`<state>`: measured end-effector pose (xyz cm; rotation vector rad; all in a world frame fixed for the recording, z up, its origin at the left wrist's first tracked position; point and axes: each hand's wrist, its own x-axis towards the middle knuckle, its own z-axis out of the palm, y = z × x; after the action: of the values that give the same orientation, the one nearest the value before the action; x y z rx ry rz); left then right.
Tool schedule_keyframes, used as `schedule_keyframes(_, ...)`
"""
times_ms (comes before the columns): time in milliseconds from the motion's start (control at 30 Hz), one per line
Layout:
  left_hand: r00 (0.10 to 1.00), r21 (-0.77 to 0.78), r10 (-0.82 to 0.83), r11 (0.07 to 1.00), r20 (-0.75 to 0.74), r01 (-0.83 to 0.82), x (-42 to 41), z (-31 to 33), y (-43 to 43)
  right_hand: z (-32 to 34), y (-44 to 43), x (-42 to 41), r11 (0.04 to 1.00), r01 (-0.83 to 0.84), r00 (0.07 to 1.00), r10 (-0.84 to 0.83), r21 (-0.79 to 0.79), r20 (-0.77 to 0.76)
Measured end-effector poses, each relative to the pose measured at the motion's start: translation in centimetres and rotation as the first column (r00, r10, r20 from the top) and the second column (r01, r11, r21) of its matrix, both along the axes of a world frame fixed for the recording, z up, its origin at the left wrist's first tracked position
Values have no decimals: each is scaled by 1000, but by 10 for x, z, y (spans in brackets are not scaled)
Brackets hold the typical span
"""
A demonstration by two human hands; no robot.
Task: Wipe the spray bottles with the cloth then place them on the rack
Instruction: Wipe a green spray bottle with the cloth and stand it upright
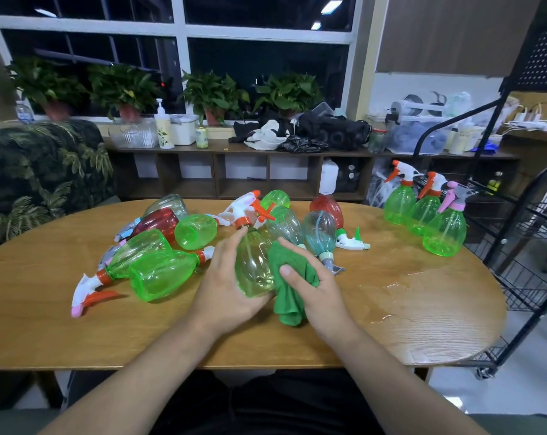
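Left hand [225,277]: fingers curled round a clear green bottle [255,265], gripping its left side and base. The bottle is held just above the tabletop [422,324] at centre, orange-and-white spray head pointing away from the person.

Right hand [310,284]: grips a green cloth [289,290], thumb on top, pressing it against the bottle's right side. The cloth's loose end hangs down to the tabletop.

A pile [172,240] of bottles lies on its sides behind and left of the hands: green, red and clear ones, some touching.

Three bottles [426,211], all green, stand upright in a row at the far right edge of the tabletop, just beside the black wire rack [532,246].

A wet patch [400,284] shows on the tabletop to the right of the hands.
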<state>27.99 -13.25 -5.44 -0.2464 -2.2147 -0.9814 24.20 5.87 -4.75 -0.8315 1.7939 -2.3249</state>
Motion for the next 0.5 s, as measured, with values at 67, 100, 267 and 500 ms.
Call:
schedule_keyframes(67, 999, -17, -42, 999, -13, 41, 2, 1, 1, 2, 0, -1, 998, -21, 994, 28, -67, 110)
schedule_keyframes(100, 998, -21, -67, 998, -17, 67, 4, 2, 1, 2, 0, -2, 994, -30, 984, 48, -107, 173)
schedule_keyframes(267, 976, -65, -218, 974, 19, 219, 9, 4, 4, 7, 7, -6, 969, -67, 880, 170, -240, 444)
schedule_keyframes(500, 952, -168, -273, 941, 140, 295, 4, 0, 4, 10, 9, -13, 964, -24, 897, 138, -266, 420)
